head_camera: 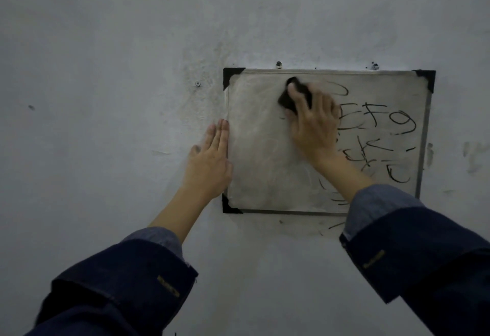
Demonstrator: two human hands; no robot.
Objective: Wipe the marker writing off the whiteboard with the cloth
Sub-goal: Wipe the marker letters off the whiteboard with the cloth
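A small whiteboard (259, 155) with black corner caps hangs on a grey wall. Its left half is smeared and free of letters, while black marker writing (392, 134) covers the right half. My right hand (313, 123) presses a dark cloth (287, 99) flat against the board near the top middle, fingers extended over it. My left hand (212, 158) lies flat with straight fingers on the wall, touching the board's left edge.
Two screws (279, 64) stick out of the wall above the board's top edge, and another screw (197, 83) sits to its left. Stray marker smudges (334, 225) mark the wall below and to the right of the board.
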